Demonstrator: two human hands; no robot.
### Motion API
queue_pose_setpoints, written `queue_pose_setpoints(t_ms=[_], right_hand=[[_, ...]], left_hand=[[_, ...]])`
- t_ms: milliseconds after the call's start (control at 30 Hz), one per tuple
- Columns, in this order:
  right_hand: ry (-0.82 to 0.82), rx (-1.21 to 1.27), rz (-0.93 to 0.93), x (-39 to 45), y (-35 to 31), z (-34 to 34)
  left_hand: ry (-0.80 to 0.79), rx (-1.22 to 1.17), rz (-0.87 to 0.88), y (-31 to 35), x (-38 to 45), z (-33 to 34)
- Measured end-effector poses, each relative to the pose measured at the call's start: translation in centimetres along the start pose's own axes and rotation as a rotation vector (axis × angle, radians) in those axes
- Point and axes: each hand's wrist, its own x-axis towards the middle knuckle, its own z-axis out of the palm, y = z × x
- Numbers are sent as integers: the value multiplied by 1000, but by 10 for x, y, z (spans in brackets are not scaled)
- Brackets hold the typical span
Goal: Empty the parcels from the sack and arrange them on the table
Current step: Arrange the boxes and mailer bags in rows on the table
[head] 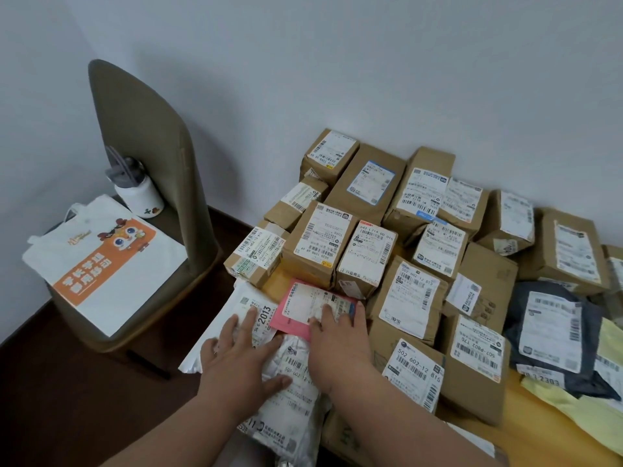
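Observation:
Several brown cardboard parcels [357,183] with white labels cover the yellow-topped table [526,429] along the wall. At the table's near left corner lie white poly mailers [293,399] and a pink mailer [296,318]. My left hand [236,352] lies flat with spread fingers on a white mailer marked 2013 [266,315]. My right hand [337,338] rests with straight fingers on the pink mailer's label. A dark grey mailer [553,335] and yellow mailers [603,392] lie at the right. No sack is in view.
A brown chair [141,163] stands to the left of the table, carrying a white and orange tote bag [104,261] and a white bottle [141,193]. Dark wooden floor [67,399] lies below. A white wall runs behind the table.

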Motion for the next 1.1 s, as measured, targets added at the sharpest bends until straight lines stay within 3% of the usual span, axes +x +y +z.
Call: queue_pose_setpoints(t_ms=[267,567,1100], right_hand=[[-13,0,27,0,-3,4],[-37,-48,24,-4,-4,0],[-69,-7,63,4,-9,7]], left_hand=[[-36,13,50,-7,-7,-3],[115,-4,-26,-8,-7,3],[166,-28,-46,-7,1,6]])
